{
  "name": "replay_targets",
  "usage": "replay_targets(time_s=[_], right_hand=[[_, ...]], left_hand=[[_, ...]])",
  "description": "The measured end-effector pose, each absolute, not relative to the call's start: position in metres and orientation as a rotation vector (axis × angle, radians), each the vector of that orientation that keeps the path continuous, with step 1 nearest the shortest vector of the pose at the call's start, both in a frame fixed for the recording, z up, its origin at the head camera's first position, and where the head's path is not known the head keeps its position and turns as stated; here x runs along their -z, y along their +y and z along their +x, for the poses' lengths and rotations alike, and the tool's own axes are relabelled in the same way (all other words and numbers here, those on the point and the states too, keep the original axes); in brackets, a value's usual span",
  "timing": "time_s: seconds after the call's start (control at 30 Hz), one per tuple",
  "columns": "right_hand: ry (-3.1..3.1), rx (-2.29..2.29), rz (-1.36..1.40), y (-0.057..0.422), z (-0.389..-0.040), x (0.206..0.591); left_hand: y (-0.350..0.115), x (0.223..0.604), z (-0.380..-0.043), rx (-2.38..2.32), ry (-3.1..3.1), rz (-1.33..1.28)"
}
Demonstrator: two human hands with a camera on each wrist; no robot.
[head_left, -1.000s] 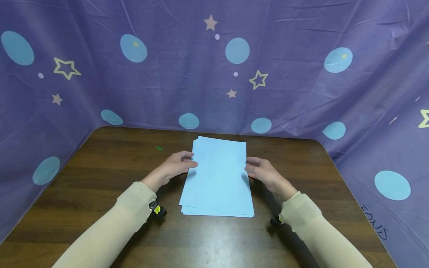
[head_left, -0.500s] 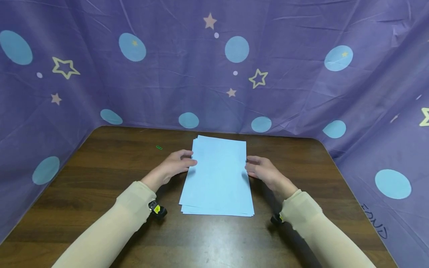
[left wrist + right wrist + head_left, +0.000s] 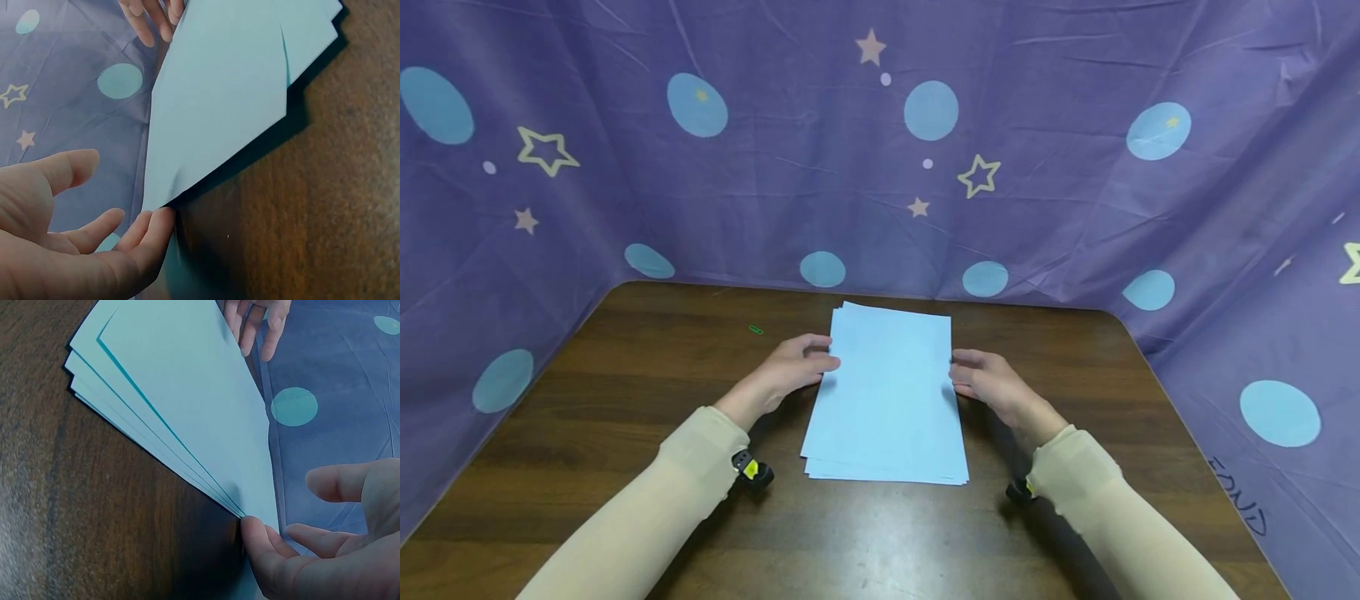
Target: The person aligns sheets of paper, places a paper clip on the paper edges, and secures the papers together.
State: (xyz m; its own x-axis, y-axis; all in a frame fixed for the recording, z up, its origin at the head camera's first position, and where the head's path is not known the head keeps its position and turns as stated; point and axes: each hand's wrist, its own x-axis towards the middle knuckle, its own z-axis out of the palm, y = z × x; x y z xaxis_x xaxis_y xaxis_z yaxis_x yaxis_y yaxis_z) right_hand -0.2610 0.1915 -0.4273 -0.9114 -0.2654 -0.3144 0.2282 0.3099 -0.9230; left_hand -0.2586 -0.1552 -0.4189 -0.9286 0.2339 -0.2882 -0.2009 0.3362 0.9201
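Observation:
A stack of pale blue paper sheets (image 3: 891, 400) lies on the brown wooden table, its sheets not quite aligned. At the stack's left edge is my left hand (image 3: 786, 367), fingertips right at the side of the sheets. My right hand (image 3: 992, 387) faces it from the opposite side, fingers loosely bent against the right edge. In the left wrist view, fingertips (image 3: 164, 215) meet the paper's edge while other fingers stay apart from it. Close up in the right wrist view, the sheets (image 3: 175, 394) fan out at their near corners, and a fingertip (image 3: 253, 528) touches their edge.
A small green oblong thing (image 3: 756, 330) lies on the table (image 3: 647, 375) to the far left of the paper. Purple cloth (image 3: 820, 192) with stars and blue dots hangs behind the table and along its sides. Each wrist wears a small black device (image 3: 754, 471).

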Motion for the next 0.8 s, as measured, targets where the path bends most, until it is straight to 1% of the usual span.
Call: replay_targets(time_s=[0.8], right_hand=[[2.162,1.648,-0.032,0.1925,-0.2628,0.4296]], left_hand=[[-0.1585,0.42,-0.2578,-1.65,2.173,0.017]])
